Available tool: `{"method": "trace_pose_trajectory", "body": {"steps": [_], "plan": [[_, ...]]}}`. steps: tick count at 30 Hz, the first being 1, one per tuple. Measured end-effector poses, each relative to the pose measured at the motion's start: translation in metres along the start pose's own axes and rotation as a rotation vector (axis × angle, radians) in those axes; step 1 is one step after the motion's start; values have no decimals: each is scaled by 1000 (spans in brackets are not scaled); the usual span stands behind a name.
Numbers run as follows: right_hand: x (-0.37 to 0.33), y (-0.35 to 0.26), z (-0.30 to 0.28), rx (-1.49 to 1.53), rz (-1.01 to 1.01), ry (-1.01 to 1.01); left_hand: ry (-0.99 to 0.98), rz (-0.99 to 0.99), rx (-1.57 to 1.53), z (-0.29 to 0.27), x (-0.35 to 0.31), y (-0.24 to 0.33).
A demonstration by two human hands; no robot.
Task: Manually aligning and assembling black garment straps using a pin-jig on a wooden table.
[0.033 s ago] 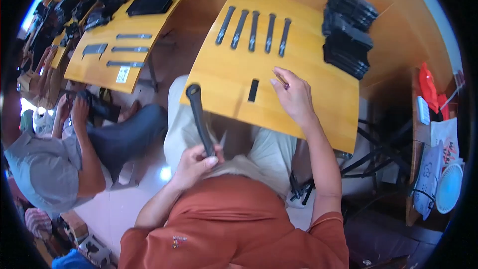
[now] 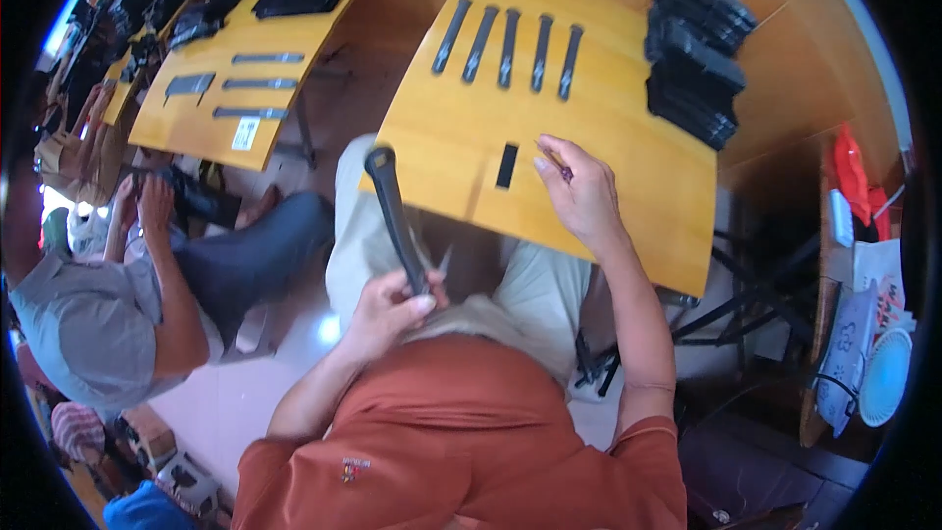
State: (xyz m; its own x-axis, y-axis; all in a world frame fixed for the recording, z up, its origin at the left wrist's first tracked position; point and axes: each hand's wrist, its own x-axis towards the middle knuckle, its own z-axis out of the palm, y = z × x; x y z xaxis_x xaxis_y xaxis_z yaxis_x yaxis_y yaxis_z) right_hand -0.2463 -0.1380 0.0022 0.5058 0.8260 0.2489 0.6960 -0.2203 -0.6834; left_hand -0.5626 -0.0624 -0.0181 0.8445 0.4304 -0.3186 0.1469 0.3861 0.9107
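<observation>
My left hand (image 2: 391, 312), over my lap, is closed on the lower end of a long black strap (image 2: 394, 211). The strap stands up from the hand, and its wider rounded top end has a hole. A thin pale pointed thing (image 2: 445, 261) sticks up beside these fingers; its kind is unclear. Above the table's near right part, my right hand (image 2: 581, 188) pinches a small slim brownish tool (image 2: 558, 159), mostly covered by the fingers. Left of that hand, a short black strip (image 2: 506, 166) lies on the yellow table (image 2: 608, 137). Several similar black straps (image 2: 508, 49) lie in a row farther back.
Stacks of black pieces (image 2: 692, 88) stand at the table's right edge. At left, a seated person (image 2: 108, 324) works near another yellow table (image 2: 186, 128) bearing straps and black piles. A side shelf (image 2: 824, 334) at right holds a small fan (image 2: 886, 378).
The view has shifted slightly, so the table and the row of straps sit a little higher and farther right. Both hands keep their holds; the left one's strap has risen slightly.
</observation>
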Motion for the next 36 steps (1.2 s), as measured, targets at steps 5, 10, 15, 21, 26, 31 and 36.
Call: {"method": "trace_pose_trajectory", "body": {"steps": [5, 10, 15, 21, 26, 31, 36], "plan": [[-67, -45, 16, 282, -23, -205, 1, 98, -155, 8, 26, 5], [-97, -61, 20, 362, -69, -288, -67, 170, -255, 9, 32, 6], [-108, -68, 16, 372, -136, -254, -78, 221, -304, 9, 28, 0], [-115, -73, 21, 326, -212, -250, -55, 254, -258, 9, 24, -1], [-117, -71, 22, 301, -221, -272, -49, 312, -240, 8, 23, -4], [-119, -71, 23, 287, -218, -276, -44, 316, -218, 11, 23, -3], [-121, -71, 23, 283, -213, -296, -30, 348, -115, 11, 22, -5]]}}
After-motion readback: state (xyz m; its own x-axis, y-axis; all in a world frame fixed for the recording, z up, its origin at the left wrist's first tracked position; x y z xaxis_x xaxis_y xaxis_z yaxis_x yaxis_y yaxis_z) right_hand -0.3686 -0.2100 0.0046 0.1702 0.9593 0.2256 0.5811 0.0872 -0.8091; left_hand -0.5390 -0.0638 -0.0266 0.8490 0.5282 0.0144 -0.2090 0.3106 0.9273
